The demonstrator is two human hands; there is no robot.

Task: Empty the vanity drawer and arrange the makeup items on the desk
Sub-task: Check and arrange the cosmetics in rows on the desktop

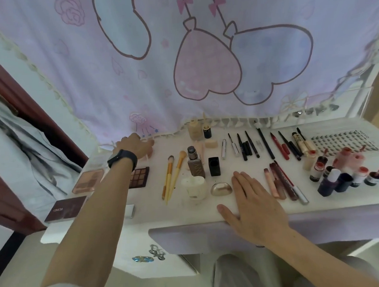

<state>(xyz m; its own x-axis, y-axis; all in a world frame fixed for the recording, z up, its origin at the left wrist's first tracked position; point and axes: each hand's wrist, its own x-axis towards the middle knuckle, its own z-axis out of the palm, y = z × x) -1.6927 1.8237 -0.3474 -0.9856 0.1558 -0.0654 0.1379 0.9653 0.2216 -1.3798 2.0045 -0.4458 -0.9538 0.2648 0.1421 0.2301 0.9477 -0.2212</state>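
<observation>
1. My left hand is at the back of the surface, far left of the bottle, right at the fringe of the cloth. Its knuckles are up and the fingers bend down over something pinkish. I cannot tell whether it holds anything. A dark watch sits on that wrist.
2. My right hand lies flat and palm down, to the right of the bottle and nearer me. The fingers are straight, the thumb is spread, and it holds nothing.
3. The bottle stands upright mid-surface. Two brushes lie side by side just left of it, and a black cap stands just right.
4. In front of the bottle sits a white jar. A gold compact is to the jar's right, just beside my right fingertips.
5. Left of the bottle, past the brushes, a palette lies partly under my left forearm. Further left are a pink case and a dark box.
6. Right of the bottle and further back, pencils lie in a row. Lip tubes lie past my right hand. Further right, pots stand clustered, with a lash tray behind them.
</observation>
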